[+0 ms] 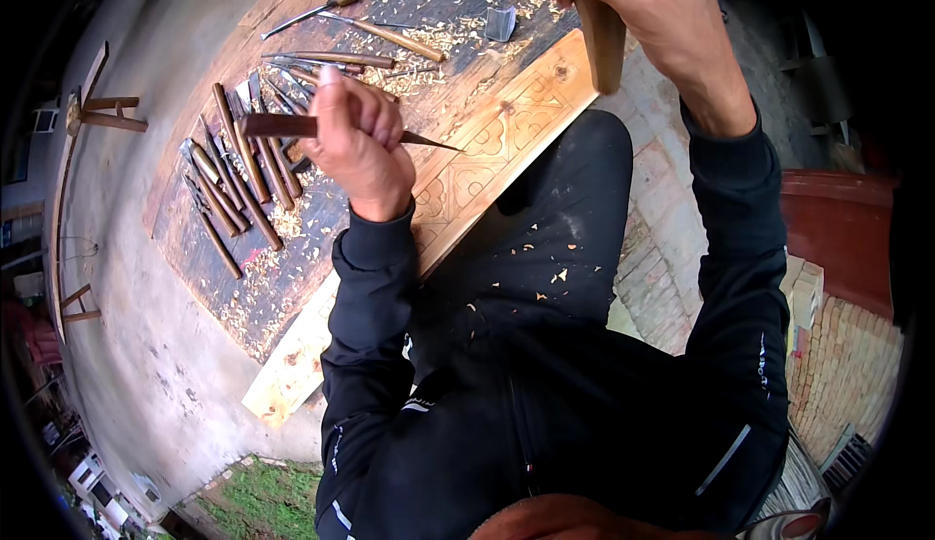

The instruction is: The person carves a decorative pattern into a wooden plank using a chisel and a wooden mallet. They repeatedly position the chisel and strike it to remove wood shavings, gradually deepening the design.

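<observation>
My left hand [355, 131] is closed round the dark wooden handle of a slim chisel [282, 125], its thin metal end pointing right over a long pale board [458, 189] with a carved or outlined lattice pattern. Whether the tip touches the wood I cannot tell. My right hand [643, 4] grips a wooden mallet [606, 48] at the top right, above the board's upper end. The board lies along the near edge of a worn workbench [205, 258], beside my dark-trousered leg.
Several carving tools [234, 180] lie among wood shavings [273, 277] on the bench, with small grey squares [500, 22] at the back. A wooden frame [117, 121] stands at the left. A reddish panel [838, 238] and stacked bricks [838, 374] are at the right.
</observation>
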Demonstrator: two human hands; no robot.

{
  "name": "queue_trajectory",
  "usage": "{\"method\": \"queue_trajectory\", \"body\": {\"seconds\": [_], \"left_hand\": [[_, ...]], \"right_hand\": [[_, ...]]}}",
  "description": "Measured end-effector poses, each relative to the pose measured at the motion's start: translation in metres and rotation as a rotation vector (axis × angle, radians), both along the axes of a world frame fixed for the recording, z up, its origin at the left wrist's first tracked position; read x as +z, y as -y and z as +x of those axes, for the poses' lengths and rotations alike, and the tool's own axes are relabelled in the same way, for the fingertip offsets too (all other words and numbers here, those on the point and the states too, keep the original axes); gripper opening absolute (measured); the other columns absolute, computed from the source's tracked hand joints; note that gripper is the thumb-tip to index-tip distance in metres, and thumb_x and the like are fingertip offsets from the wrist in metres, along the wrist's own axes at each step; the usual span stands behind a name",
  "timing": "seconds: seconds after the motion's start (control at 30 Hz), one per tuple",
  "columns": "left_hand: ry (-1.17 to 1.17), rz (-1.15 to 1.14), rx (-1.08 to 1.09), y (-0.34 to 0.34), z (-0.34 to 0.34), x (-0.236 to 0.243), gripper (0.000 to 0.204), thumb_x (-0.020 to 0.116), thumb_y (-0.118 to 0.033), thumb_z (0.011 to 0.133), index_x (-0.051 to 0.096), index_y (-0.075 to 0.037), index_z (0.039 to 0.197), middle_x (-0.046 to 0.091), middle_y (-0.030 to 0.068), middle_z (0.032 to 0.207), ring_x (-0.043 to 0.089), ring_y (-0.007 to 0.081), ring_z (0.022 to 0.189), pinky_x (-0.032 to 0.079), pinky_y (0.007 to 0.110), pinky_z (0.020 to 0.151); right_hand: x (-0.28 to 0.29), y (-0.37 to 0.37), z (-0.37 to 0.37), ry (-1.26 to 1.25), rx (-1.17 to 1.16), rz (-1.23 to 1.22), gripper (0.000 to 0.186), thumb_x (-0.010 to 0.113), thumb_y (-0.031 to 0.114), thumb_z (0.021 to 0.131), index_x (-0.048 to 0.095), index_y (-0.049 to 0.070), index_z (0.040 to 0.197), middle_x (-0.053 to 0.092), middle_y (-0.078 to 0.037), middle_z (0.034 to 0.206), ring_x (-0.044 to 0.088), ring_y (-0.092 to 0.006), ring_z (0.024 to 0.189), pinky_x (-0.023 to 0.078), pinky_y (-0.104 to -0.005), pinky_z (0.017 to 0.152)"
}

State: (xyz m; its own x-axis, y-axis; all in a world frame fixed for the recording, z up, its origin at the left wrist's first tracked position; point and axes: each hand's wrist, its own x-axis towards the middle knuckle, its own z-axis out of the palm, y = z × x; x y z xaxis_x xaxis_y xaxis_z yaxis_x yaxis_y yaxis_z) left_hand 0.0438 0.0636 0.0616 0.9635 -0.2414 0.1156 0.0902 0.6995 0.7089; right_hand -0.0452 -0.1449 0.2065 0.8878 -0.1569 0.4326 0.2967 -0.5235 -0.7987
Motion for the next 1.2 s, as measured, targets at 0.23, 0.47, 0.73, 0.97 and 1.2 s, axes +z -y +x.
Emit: {"method": "queue_trajectory", "body": {"seconds": [0.23,0.47,0.73,0.97,1.2], "left_hand": [[0.187,0.167,0.544,-0.085,0.043,0.029,0.053,0.046,-0.034,0.112,0.03,-0.017,0.064,0.027,-0.0023,0.056,0.027,0.0096,0.045,0.02,0.026,0.042],[0.233,0.173,0.711,-0.123,0.08,0.007,0.052,0.049,-0.033,0.111,0.031,-0.017,0.064,0.022,-0.0046,0.054,0.022,0.0084,0.043,0.018,0.027,0.04],[0.214,0.201,0.755,-0.114,0.085,0.0,0.057,0.049,-0.034,0.111,0.033,-0.016,0.058,0.023,-0.0033,0.05,0.022,0.0083,0.039,0.017,0.026,0.038],[0.272,0.256,0.637,-0.108,0.087,-0.04,0.051,0.049,-0.028,0.112,0.035,-0.015,0.065,0.028,-0.0019,0.057,0.023,0.0077,0.046,0.017,0.025,0.044],[0.318,0.311,0.686,-0.097,0.084,-0.028,0.048,0.055,-0.025,0.11,0.039,-0.013,0.067,0.029,-0.0028,0.057,0.026,0.006,0.047,0.017,0.024,0.044]], "right_hand": [[-0.112,0.023,-0.072,-0.399,-0.176,0.426,0.022,0.074,0.02,0.093,0.066,0.0,0.096,0.066,-0.004,0.07,0.061,-0.0104,0.058,0.049,-0.0256,0.055],[-0.167,0.009,-0.103,-0.382,-0.356,0.621,0.019,0.071,0.013,0.095,0.065,-0.004,0.099,0.066,-0.007,0.08,0.062,-0.0123,0.063,0.049,-0.0268,0.056],[-0.167,0.017,-0.102,-0.4,-0.299,0.588,0.017,0.071,0.012,0.095,0.065,-0.003,0.098,0.065,-0.005,0.074,0.062,-0.0119,0.06,0.05,-0.0263,0.056],[-0.169,0.031,-0.107,-0.388,-0.245,0.58,0.022,0.076,0.015,0.092,0.063,-0.001,0.099,0.064,-0.003,0.073,0.063,-0.0097,0.06,0.052,-0.0277,0.053],[-0.167,0.026,-0.111,-0.341,-0.248,0.564,0.025,0.077,0.018,0.092,0.063,-0.001,0.1,0.066,-0.003,0.075,0.063,-0.0095,0.059,0.052,-0.027,0.053]]}}
